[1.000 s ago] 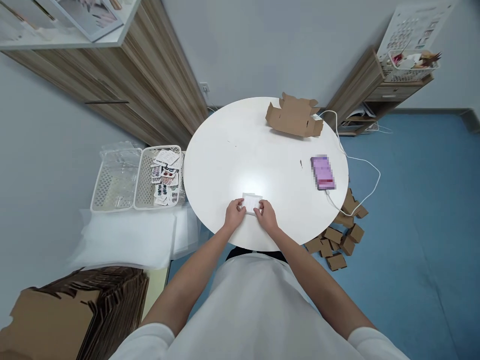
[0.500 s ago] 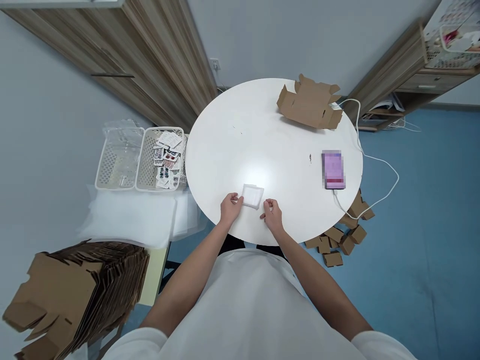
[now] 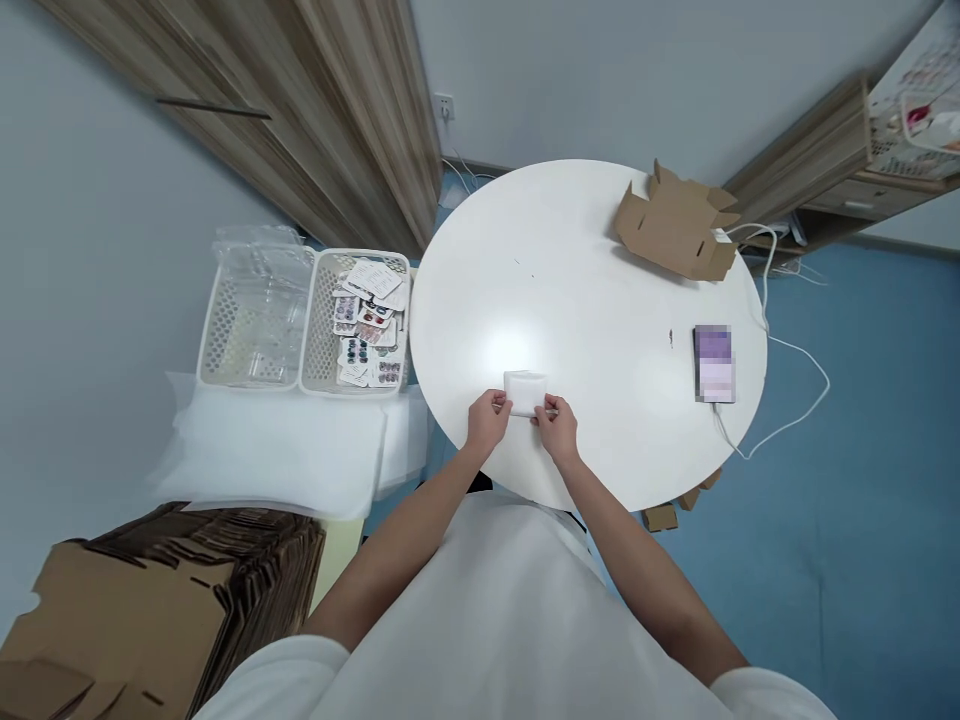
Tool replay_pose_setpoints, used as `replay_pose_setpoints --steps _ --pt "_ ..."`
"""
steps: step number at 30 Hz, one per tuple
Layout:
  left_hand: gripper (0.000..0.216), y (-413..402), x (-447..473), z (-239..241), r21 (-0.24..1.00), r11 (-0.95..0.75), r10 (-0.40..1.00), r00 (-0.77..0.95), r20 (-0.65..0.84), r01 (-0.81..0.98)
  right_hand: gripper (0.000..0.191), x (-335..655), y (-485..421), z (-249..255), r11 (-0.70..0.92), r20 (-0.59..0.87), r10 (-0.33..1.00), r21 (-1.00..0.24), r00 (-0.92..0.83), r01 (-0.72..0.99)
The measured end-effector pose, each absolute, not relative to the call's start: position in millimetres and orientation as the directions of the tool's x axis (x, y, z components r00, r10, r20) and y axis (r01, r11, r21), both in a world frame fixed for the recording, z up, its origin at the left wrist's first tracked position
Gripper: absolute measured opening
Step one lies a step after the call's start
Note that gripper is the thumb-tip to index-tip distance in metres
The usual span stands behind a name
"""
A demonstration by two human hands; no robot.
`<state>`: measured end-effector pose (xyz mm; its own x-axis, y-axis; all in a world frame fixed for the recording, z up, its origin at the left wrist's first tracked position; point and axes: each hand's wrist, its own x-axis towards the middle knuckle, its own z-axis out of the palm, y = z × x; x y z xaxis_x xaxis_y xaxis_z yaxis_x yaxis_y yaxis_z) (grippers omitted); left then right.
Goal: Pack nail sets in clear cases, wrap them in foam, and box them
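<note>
A small white packet [image 3: 524, 389] lies on the round white table [image 3: 585, 300] near its front edge. My left hand [image 3: 487, 423] pinches the packet's left side with curled fingers. My right hand [image 3: 558, 427] pinches its right side, fingers pressed together. Both hands sit close together just in front of my body.
An unfolded cardboard box [image 3: 676, 222] lies at the table's far right. A phone [image 3: 713, 362] with a white cable rests near the right edge. Two white baskets [image 3: 307, 320] stand left of the table, one with printed cards. A stack of flat cardboard [image 3: 165, 600] sits at lower left.
My hands were apart half a second ago with the packet between them; now both have closed in on its sides. The view has swung, shifting the table rightward.
</note>
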<state>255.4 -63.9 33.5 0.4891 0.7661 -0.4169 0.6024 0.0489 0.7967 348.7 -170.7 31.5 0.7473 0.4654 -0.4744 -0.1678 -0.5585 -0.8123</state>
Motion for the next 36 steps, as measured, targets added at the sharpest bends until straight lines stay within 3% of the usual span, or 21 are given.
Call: replay_pose_setpoints --steps 6,16,28,36 --pt "0.014 10.4 227.6 31.4 0.792 0.008 0.880 0.372 -0.295 0.610 0.036 322.9 -82.6 29.5 -0.557 -0.440 0.551 -0.827 0.709 -0.080" --pt "0.046 42.9 216.1 20.5 0.831 -0.076 0.915 0.370 -0.161 0.552 0.029 309.3 -8.2 26.1 -0.536 -0.403 0.586 -0.843 0.703 -0.036" --pt "0.067 31.8 212.0 22.8 0.805 -0.187 0.880 0.460 -0.117 0.563 0.044 314.1 -14.5 24.6 -0.463 -0.409 0.650 -0.882 0.640 -0.094" --pt "0.057 -16.2 193.1 37.9 0.775 -0.169 0.907 0.405 -0.120 0.609 0.047 325.6 -70.3 30.1 -0.508 -0.396 0.688 -0.861 0.607 0.014"
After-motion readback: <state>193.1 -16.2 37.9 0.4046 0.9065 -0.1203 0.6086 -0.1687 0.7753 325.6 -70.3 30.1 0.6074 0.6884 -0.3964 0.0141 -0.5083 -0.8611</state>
